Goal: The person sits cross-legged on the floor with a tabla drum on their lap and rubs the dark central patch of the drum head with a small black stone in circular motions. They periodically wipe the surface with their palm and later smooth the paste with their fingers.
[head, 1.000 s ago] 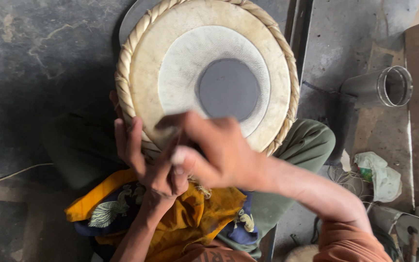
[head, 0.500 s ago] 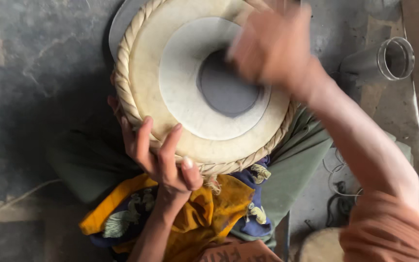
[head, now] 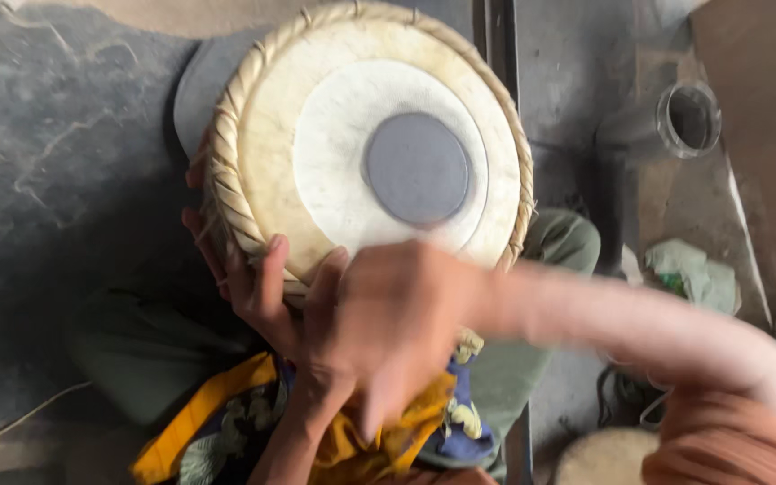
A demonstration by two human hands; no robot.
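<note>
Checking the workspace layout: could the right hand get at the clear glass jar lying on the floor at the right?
Probably yes: the right hand looks free, and nothing stands between it and the clear glass jar.

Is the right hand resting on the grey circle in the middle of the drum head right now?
No, the right hand is blurred over the near rim of the drum, and the grey circle is fully uncovered.

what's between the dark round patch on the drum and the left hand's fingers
In the head view, only drum skin: the white ring around the dark patch, then the tan outer skin up to the left hand.
</note>
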